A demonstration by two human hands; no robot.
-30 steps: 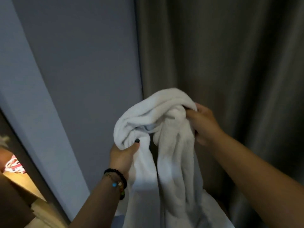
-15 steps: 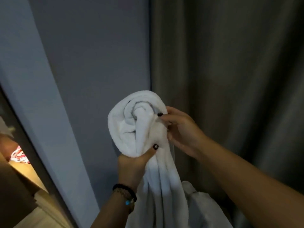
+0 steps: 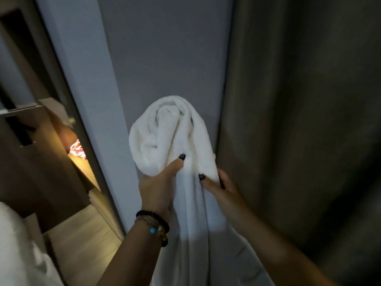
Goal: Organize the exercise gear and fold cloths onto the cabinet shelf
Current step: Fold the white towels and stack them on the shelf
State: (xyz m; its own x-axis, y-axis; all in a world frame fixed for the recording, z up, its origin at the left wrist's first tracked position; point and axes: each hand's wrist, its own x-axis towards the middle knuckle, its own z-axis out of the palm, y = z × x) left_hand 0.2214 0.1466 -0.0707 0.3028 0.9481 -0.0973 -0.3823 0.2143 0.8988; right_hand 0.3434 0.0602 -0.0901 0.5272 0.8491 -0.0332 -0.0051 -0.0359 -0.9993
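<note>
White towel [image 3: 171, 137] runs off the bottom edge (its lower end unseen)

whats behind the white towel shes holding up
Behind the white towel, gripped by the left hand and right hand, are a grey wall and brown curtain. Whatever lies directly behind it is covered.

Towel [image 3: 165, 139]: white terry cloth, fluffy, matt. Curtain [image 3: 299, 120] right of hands: dull woven cloth. Bracelets [image 3: 154, 226]: glossy beads.
</note>
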